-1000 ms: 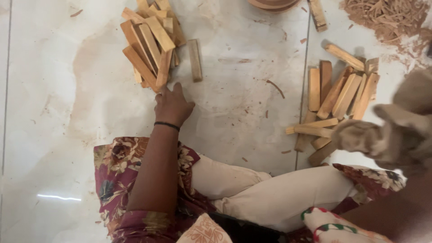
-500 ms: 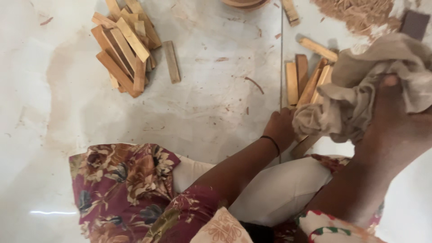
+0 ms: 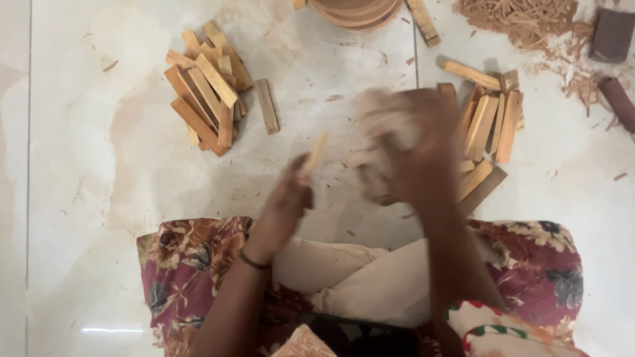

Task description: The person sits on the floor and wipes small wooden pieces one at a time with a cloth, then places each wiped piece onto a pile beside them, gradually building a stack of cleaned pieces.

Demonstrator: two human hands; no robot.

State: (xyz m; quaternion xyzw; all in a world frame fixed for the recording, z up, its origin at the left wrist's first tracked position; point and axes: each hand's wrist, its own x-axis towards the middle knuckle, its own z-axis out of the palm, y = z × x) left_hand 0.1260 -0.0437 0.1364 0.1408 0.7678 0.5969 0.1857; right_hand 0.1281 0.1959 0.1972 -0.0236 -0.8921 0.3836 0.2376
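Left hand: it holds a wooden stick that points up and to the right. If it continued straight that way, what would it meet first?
Probably the cloth bunched in the right hand, close beyond the wooden stick held by the left hand. Motion blur leaves depth uncertain.

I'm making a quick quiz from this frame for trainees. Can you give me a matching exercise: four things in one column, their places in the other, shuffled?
Things:
1. left hand
2. right hand
3. stacked pile of wooden sticks
4. heap of wood shavings

Places or states:
A. top right of the floor
B. holds one pale stick upright
C. upper left of the floor
D. blurred, bunched around a pale cloth

Pairs: 1-B, 2-D, 3-C, 4-A
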